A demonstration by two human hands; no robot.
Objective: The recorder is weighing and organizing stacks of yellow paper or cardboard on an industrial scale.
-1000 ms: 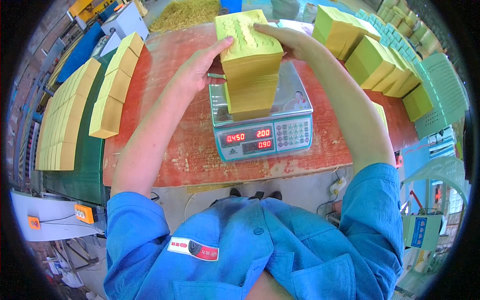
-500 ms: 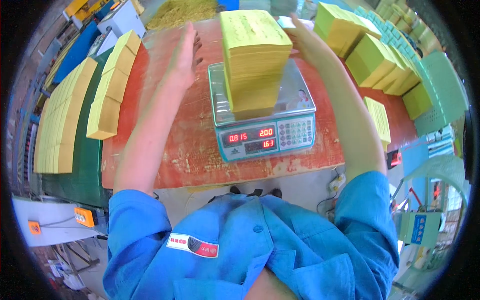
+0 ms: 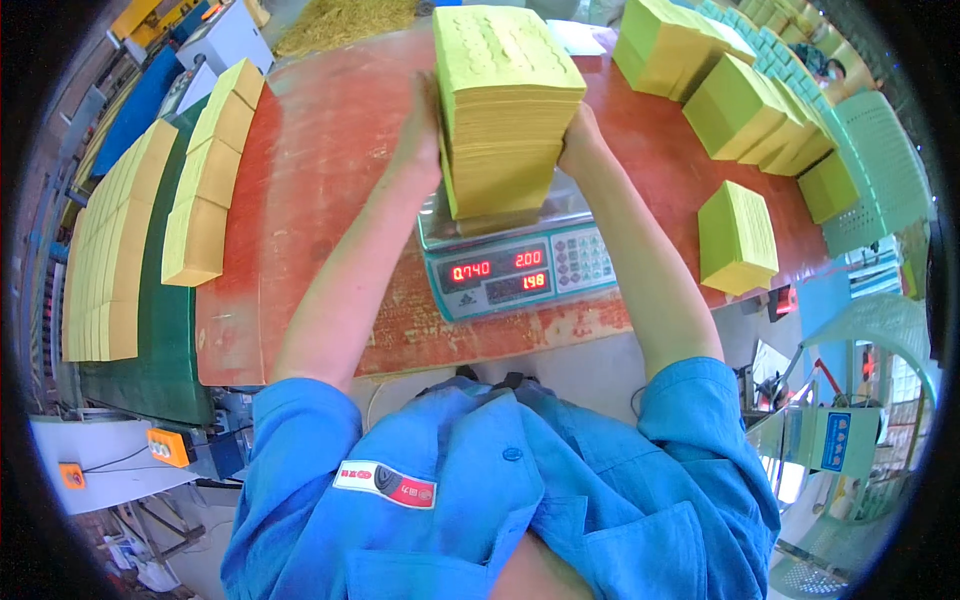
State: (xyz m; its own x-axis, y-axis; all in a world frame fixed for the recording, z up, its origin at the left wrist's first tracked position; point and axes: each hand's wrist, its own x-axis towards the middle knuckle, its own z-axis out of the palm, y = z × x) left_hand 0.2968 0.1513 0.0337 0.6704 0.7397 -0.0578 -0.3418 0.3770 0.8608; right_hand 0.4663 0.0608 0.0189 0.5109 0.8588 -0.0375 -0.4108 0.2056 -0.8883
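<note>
A tall stack of yellow paper (image 3: 505, 140) with a rough, wavy-patterned top stands on the clear-covered pan of a teal digital scale (image 3: 518, 275). Against its left side presses my left hand (image 3: 426, 135), the fingers mostly hidden behind the stack. My right hand (image 3: 578, 138) holds the opposite side, its fingertips also out of sight. Between the two palms the stack is gripped; whether its base touches the pan I cannot tell. Red digits glow on the scale's front panel, beside a keypad.
The scale sits on a worn red table (image 3: 330, 200). Yellow paper blocks (image 3: 205, 190) line its left edge, with more on a green surface (image 3: 155, 330). At right stand a single yellow block (image 3: 738, 238), several larger stacks (image 3: 735, 110) and a pale green perforated basket (image 3: 880, 170).
Both hands have come inward from either side and now clasp the stack. The scale's lit digits differ. More of the single yellow block at right shows, as the view has shifted slightly.
</note>
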